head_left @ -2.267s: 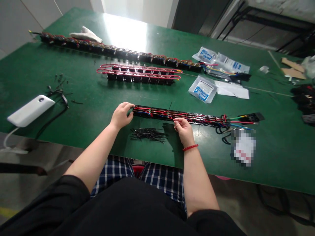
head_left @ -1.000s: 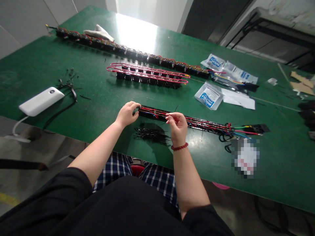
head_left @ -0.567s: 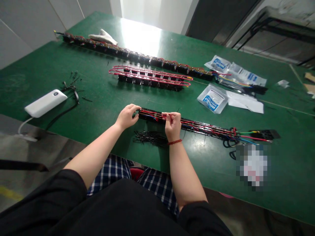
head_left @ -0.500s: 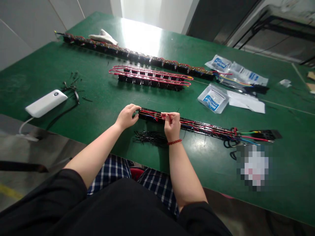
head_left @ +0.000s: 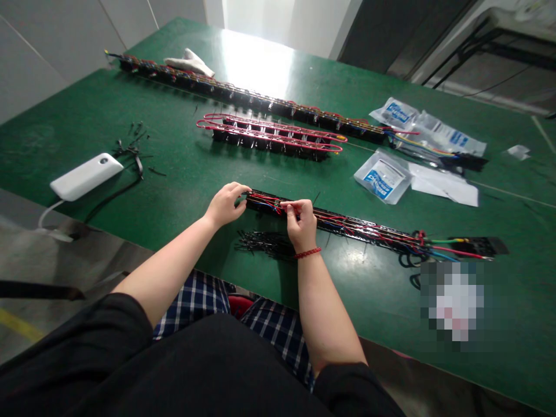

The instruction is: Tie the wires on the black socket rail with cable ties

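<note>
A long black strip with red, blue and yellow wires lies slantwise on the green table. My left hand grips its left end between thumb and fingers. Over the strip, a little further right, my right hand is closed in a pinch, with what looks like a red wire at the fingertips; the exact spot is too small to make out. Below the strip, beside my right wrist, lies a pile of black zip ties. Green, blue and red cables come out at the strip's right end.
Further back are a black block with looped red wires and a longer wired strip. A white device and cut black ties sit left. Plastic bags and a blurred-out item are right.
The view has shifted slightly. My right hand has moved slightly left relative to the strip, still pinched. My left hand stays at the strip's left end.
</note>
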Demonstrator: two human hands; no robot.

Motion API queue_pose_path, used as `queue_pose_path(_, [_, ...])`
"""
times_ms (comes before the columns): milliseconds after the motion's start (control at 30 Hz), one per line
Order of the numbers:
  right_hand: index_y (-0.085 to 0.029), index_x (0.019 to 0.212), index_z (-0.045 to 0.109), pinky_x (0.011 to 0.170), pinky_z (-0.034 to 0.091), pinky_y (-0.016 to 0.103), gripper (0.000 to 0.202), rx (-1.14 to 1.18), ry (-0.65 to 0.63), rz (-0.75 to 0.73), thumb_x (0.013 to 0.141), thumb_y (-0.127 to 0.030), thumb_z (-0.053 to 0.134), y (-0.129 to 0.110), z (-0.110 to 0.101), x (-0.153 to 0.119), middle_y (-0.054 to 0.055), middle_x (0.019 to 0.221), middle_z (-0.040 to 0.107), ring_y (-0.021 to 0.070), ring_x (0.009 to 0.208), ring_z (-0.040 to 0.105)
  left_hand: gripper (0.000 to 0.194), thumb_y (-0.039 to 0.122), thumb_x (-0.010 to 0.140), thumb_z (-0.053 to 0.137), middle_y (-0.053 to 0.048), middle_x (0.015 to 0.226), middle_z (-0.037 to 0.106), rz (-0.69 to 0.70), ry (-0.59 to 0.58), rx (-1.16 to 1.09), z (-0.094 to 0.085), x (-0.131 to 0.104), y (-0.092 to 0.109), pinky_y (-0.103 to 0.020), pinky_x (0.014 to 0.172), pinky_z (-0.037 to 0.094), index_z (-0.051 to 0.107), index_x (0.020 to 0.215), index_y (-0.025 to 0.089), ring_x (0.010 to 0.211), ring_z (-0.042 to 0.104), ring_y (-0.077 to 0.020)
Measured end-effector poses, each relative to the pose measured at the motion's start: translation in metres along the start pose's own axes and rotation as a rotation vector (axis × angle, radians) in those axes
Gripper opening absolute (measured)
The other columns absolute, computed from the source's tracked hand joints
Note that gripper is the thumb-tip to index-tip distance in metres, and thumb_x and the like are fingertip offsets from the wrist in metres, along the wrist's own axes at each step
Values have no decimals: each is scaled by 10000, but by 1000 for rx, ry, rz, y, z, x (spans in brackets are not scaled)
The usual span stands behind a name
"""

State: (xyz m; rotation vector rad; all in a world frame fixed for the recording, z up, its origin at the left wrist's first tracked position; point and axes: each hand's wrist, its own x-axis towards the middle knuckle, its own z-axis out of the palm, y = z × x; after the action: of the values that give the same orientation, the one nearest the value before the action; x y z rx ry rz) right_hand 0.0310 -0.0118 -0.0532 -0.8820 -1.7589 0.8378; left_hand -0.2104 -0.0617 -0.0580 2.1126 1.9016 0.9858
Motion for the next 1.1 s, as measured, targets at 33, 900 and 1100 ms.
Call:
queue_pose_path(33, [-256, 970, 558, 785, 597, 363, 137, 3, -1, 9, 992, -386, 522, -1, 0, 0, 45, 962, 755, 202, 878, 738, 329, 166, 835, 559, -62, 1050, 651, 1, 0, -3, 0, 0, 0, -380, 948, 531, 619, 1155, 209, 971, 629, -216])
queue_pose_path(900, [-253, 864, 588, 759, 557, 361, 133, -145, 7, -77, 974, -304, 534, 6, 4, 2, 41, 885, 713, 202, 845, 681, 335, 162, 831, 561, -58, 1033, 646, -10, -6, -19, 0, 0, -1, -378, 935, 529, 618, 1157, 215, 935, 627, -207])
queue_pose_path(1100, [-261, 888, 628, 741, 546, 379, 107, -235, 82, -128, 956, -290, 552, 6, 2, 4, 46, 884, 694, 211, 826, 628, 331, 168, 836, 561, -56, 1031, 648, -21, -11, -20, -1, 0, 0, -383, 938, 529, 619, 1158, 220, 943, 628, -210])
